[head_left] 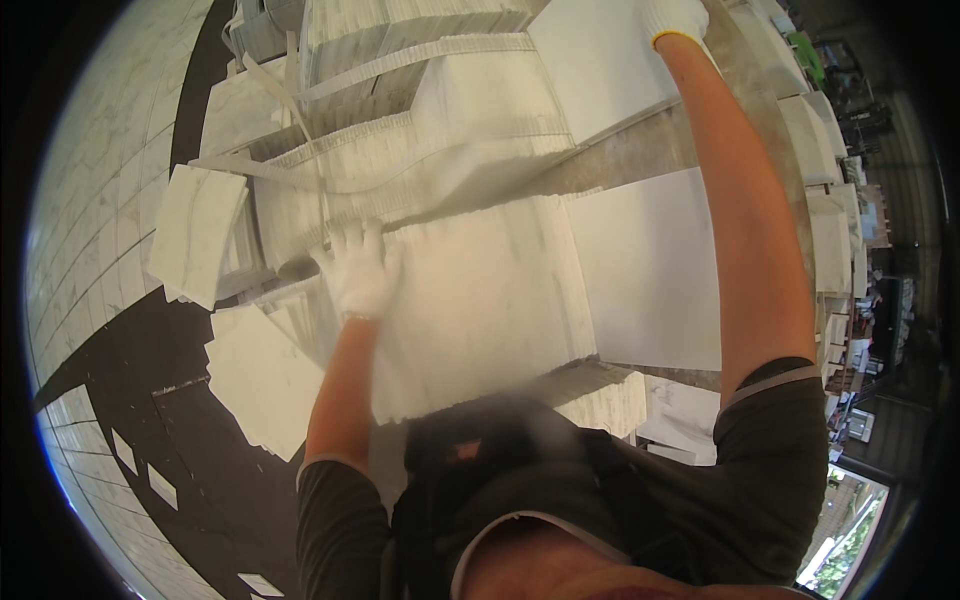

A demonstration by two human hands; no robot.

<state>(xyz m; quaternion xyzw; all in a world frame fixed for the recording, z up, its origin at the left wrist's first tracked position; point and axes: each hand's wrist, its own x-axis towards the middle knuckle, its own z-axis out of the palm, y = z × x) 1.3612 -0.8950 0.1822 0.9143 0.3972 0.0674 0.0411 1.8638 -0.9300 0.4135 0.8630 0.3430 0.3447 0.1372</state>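
Observation:
My left hand (358, 270), in a white glove, lies flat with fingers spread on the left part of a large white marble tile (490, 300) that rests on a stack in front of me. My right hand (675, 18), also gloved in white, reaches far up and rests on the corner of another white tile (600, 60) at the top of the view. Whether it grips that tile's edge is not clear. A third white tile (650, 265) lies just right of the one under my left hand.
Stacks of white tiles on edge (400, 110) bound with pale straps fill the upper middle. Loose tiles (195, 235) and broken pieces (262, 375) lie on the dark floor at left. More tile stacks (830, 200) line the right side.

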